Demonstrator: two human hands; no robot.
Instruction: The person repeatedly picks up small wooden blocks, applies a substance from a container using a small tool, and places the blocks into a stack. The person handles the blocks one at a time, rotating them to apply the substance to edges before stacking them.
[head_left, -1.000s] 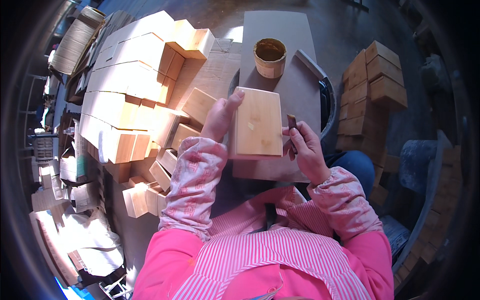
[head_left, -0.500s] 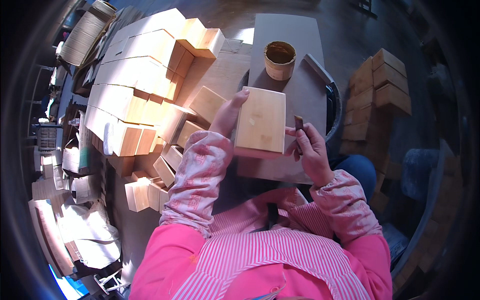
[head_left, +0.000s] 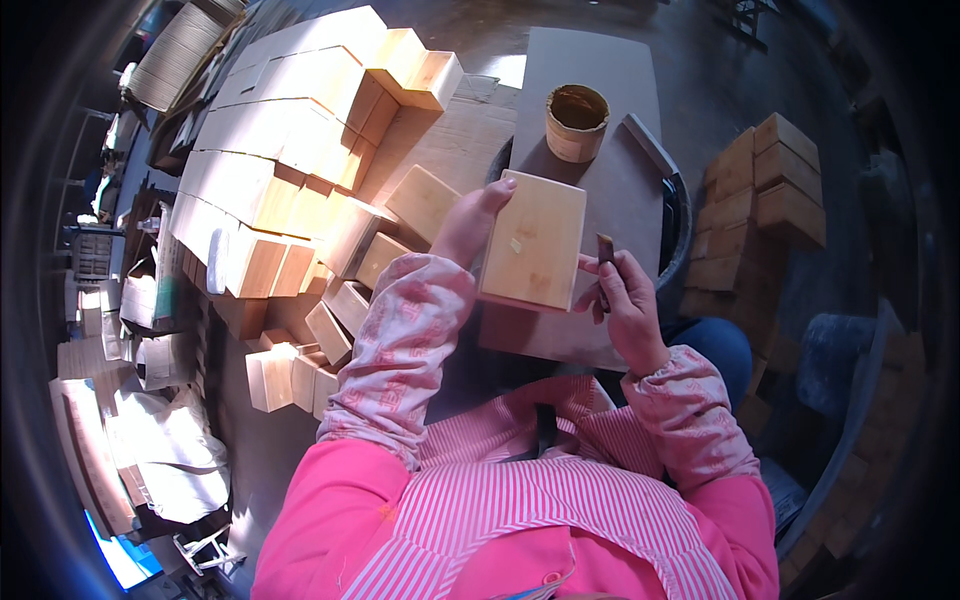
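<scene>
Dim floor (head_left: 690, 60) spreads beyond the hands; a wooden stack (head_left: 290, 130) rises to their left, and a board (head_left: 550, 55) bearing a pot (head_left: 577, 142) reaches ahead. One box (head_left: 535, 240) sits between the hands, long axis pointing away from the body. Nearer, the left hand (head_left: 474, 226) clasps its left side, other fingers hidden; the right hand (head_left: 628, 298), half curled, pinches a dark tool (head_left: 605, 250) beside the right edge.

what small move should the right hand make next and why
Perhaps bring the dark tool to the pale mark on the wooden box: the left hand holds the marked face up, and the right hand grips the tool close beside it.
</scene>
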